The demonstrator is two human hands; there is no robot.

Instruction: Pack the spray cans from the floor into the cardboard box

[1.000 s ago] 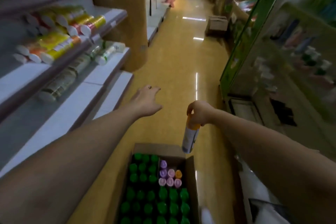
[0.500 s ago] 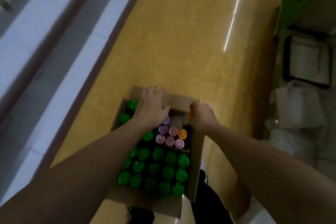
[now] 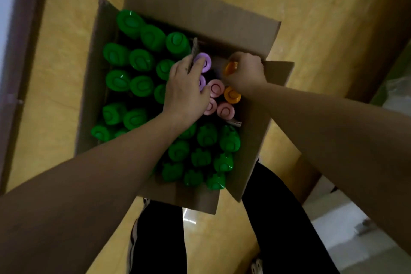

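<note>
Orange-capped spray can [image 3: 231,68], its body hidden, is sitting lower than before at the far right corner of the cardboard box [image 3: 200,6], your right hand [image 3: 246,71] gripping it. Your left hand [image 3: 186,89] is lying relaxed over purple caps [image 3: 203,62].

You worked in dim, warm light, and the whole view was soft and slightly smeared. Small glints sat on the green caps [image 3: 130,22], while the cardboard box [image 3: 200,6] was almost black inside. A pale glare streak lay on the floor [image 3: 195,229] and the edges bowed outward.
</note>
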